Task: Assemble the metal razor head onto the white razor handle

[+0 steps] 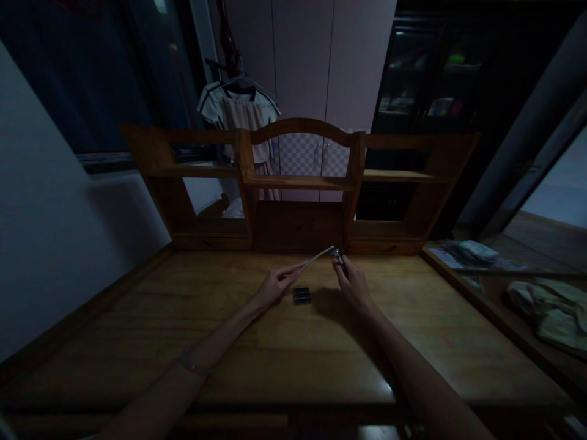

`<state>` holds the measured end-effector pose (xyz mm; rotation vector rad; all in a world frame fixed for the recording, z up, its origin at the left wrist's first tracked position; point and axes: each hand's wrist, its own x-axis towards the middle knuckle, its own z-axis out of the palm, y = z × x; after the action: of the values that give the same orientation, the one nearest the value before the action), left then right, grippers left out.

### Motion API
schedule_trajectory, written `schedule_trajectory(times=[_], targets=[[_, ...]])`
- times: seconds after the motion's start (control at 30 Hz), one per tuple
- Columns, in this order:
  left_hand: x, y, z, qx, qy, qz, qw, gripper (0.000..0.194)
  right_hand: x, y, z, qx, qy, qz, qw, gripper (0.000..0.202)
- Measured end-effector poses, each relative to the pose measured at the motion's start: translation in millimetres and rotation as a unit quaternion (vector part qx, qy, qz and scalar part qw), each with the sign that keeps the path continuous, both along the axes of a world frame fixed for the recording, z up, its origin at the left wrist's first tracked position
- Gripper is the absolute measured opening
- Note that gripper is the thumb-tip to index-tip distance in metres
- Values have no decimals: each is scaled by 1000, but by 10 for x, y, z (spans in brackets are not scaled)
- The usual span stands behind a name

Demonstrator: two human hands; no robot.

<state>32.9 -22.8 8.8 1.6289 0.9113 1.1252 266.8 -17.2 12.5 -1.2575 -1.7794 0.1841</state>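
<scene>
My left hand (277, 285) is closed on the near end of a thin pale stick (316, 256), which slants up to the right. In my right hand (353, 282) is a small dark-handled tool with a shiny metal head (336, 252); its exact kind is too small and dim to make out. The stick's far tip meets or nearly meets that metal head. Below and between my hands, several small black pieces (302, 296) lie in a neat stack of rows on the wooden desk (220, 342). My fingers hide the tool's lower part.
A wooden shelf unit (300, 182) with open compartments stands along the desk's back edge. To the left is a white wall (41, 201). Beyond the desk's right edge lie papers (477, 250) and crumpled cloth (559, 311). Clothes (243, 110) hang behind the shelf.
</scene>
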Motion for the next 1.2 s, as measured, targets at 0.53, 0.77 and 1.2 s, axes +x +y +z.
schedule_trajectory(times=[0.53, 0.77, 1.2], targets=[[-24, -43, 25, -158, -76, -104, 979, 65, 2, 3, -12, -4, 1, 21, 1000, 32], [-20, -28, 1, -162, -63, -107, 979, 64, 7, 5, -11, -6, -7, 26, 1000, 33], [-27, -13, -11, -177, -87, -90, 976, 62, 17, 13, -26, -10, 7, 21, 1000, 32]])
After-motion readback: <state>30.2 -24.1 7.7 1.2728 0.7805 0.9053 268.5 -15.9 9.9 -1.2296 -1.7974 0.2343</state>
